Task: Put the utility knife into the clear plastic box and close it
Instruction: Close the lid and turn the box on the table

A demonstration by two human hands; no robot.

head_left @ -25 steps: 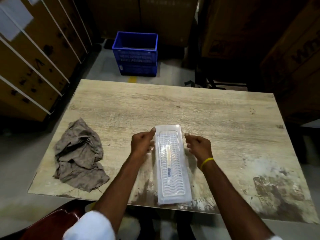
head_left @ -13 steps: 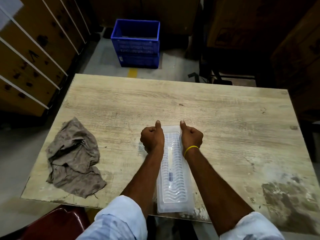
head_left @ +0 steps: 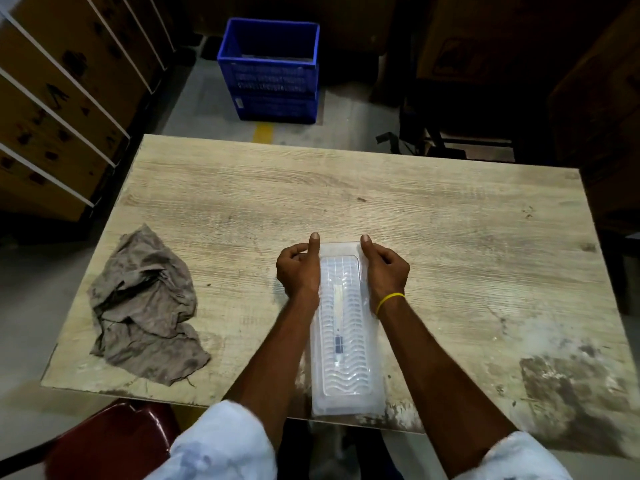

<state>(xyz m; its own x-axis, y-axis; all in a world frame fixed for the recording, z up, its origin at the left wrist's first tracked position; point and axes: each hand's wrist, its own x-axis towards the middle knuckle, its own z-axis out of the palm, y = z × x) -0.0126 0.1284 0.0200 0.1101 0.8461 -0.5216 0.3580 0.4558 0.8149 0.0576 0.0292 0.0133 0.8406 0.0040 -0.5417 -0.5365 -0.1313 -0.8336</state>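
A long clear plastic box (head_left: 346, 368) lies lengthwise on the wooden table (head_left: 433, 216), its near end at the front edge. Its ribbed lid is down. Through the lid I see the utility knife (head_left: 339, 327), pale with a dark slider. My left hand (head_left: 299, 268) is curled against the box's far left side, thumb pressed on the lid's corner. My right hand (head_left: 386, 268), with a yellow band on the wrist, mirrors it on the far right side, thumb on the other corner.
A crumpled grey-brown cloth (head_left: 145, 306) lies on the table's left part. A blue plastic crate (head_left: 272, 69) stands on the floor beyond the table. Cardboard boxes line the left wall. A dark red chair seat (head_left: 104, 441) shows at the lower left.
One second ago both hands were open beside the box. They have closed in on its far end, thumbs now on the lid's corners. The box has not shifted.
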